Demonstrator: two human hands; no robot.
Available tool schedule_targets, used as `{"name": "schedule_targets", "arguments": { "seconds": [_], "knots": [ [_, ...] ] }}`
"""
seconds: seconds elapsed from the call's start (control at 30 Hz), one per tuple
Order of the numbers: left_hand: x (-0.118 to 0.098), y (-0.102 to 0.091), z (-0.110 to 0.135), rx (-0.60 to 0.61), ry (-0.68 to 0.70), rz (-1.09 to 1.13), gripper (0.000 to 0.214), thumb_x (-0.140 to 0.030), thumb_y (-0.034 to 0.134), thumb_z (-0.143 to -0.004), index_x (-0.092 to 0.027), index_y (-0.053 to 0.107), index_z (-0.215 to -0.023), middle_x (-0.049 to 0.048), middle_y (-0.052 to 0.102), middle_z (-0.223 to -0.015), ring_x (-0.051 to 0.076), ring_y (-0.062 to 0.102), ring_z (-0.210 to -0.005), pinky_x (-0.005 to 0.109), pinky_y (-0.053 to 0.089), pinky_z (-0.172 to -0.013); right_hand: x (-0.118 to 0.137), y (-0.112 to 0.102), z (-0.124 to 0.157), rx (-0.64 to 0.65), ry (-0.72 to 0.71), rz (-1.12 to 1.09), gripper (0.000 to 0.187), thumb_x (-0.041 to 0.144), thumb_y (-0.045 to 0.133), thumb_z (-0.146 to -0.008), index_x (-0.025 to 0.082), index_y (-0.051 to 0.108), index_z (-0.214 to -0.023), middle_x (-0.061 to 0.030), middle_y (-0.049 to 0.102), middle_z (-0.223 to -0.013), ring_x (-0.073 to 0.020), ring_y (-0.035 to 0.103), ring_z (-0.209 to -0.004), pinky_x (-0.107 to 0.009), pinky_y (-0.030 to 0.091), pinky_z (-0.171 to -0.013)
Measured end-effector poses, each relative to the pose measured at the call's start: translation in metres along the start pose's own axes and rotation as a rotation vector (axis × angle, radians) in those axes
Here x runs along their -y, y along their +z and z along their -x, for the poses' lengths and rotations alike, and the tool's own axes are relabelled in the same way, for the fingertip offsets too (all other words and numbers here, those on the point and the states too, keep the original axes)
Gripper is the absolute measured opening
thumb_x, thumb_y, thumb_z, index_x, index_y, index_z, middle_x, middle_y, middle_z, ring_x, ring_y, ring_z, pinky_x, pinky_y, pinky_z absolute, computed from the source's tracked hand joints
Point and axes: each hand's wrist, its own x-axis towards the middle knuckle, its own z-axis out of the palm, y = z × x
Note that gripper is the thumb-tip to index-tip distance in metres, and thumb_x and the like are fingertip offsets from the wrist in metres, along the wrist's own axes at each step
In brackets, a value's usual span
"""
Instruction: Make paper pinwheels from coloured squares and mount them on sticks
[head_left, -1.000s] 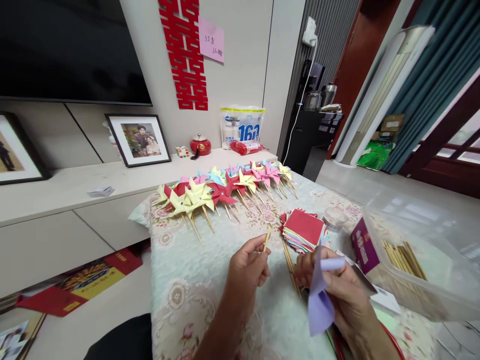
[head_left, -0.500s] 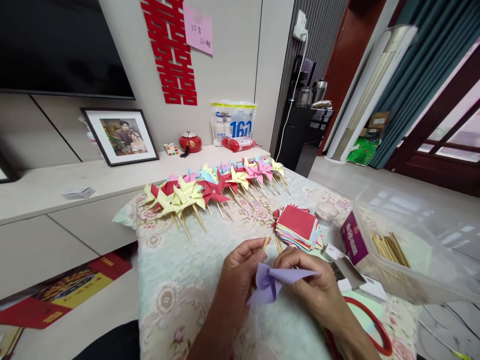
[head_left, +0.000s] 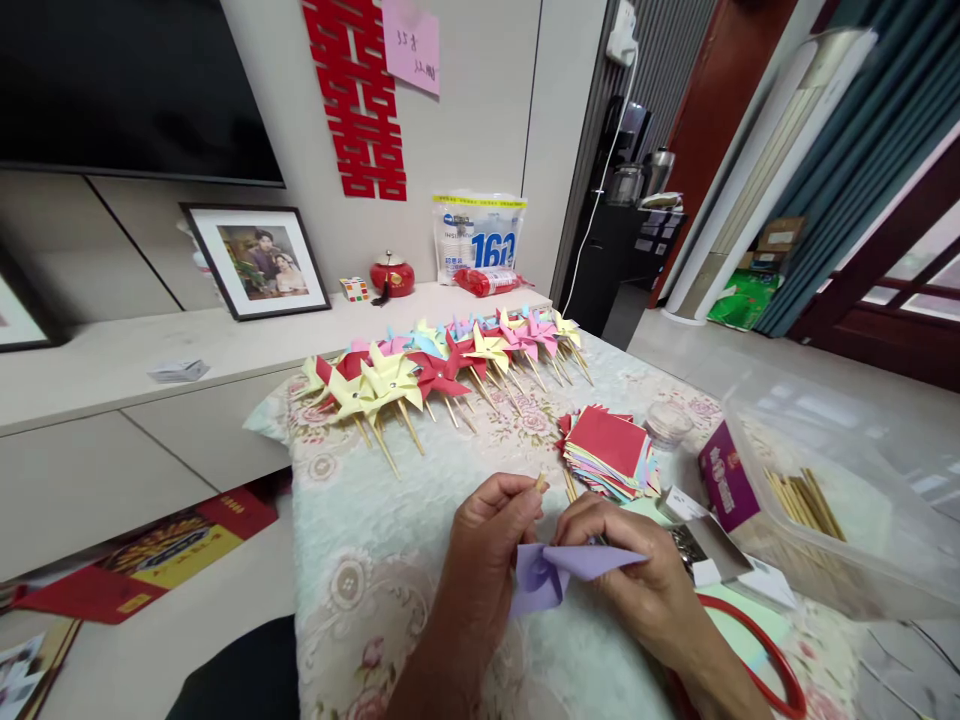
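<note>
Low over the front of the table, a purple paper pinwheel (head_left: 541, 588) is held between my two hands. My right hand (head_left: 637, 565) is closed on it, fingertips pinching near its folded middle. My left hand (head_left: 491, 545) is closed around a short wooden stick (head_left: 540, 482), whose end pokes out above the thumb. Whether stick and pinwheel are joined is hidden by the fingers. Finished pinwheels (head_left: 439, 372) in yellow, red, pink and blue lie in rows on their sticks at the back. A stack of coloured paper squares (head_left: 607, 445) sits beyond my right hand.
To the right, a clear plastic box (head_left: 847, 560) holds several wooden sticks (head_left: 806, 503). A small open carton (head_left: 709, 550) with metal pieces, a round clear container (head_left: 669, 422) and red-handled scissors (head_left: 776, 665) lie near my right arm. A floral cloth (head_left: 360, 545) covers the table.
The view has shifted slightly, so everything sits a little further right. The pinwheel has tipped a little between my hands; both keep their hold.
</note>
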Motion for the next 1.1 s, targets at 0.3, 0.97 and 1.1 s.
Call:
{"name": "schedule_targets", "arguments": {
  "seconds": [0.3, 0.97, 1.1],
  "knots": [
    [0.02, -0.011, -0.012, -0.056, 0.156, -0.089, 0.023, -0.035, 0.079, -0.067, -0.016, 0.065, -0.069, -0.008, 0.043, -0.047, 0.005, 0.03, -0.042, 0.019, 0.022, -0.042, 0.0, 0.001, -0.001, 0.014, 0.02, -0.007, 0.032, 0.048, 0.053, -0.1, 0.021, 0.065, -0.087, -0.0036, 0.066, -0.083, -0.0169, 0.061, -0.074, -0.029, 0.044, -0.068],
    [0.015, -0.008, -0.003, 0.133, 0.357, -0.481, 0.017, -0.035, 0.076, -0.079, -0.018, 0.075, -0.078, 0.0034, 0.072, -0.076, 0.017, 0.062, -0.073, 0.027, 0.047, -0.07, 0.0, -0.006, 0.003, -0.26, 0.321, -0.753, 0.018, 0.033, 0.083, -0.075, 0.019, 0.071, -0.076, -0.0111, 0.069, -0.114, -0.0204, 0.062, -0.086, -0.031, 0.049, -0.075],
    [0.015, -0.007, -0.002, 0.14, 0.373, -0.53, 0.02, -0.038, 0.077, -0.078, -0.019, 0.072, -0.075, 0.0031, 0.07, -0.074, 0.019, 0.064, -0.074, 0.03, 0.05, -0.072, 0.002, -0.006, 0.003, -0.192, 0.294, -0.781, 0.016, 0.031, 0.082, -0.076, 0.019, 0.071, -0.078, -0.0068, 0.069, -0.093, -0.0176, 0.059, -0.076, -0.028, 0.047, -0.068]
  ]
}}
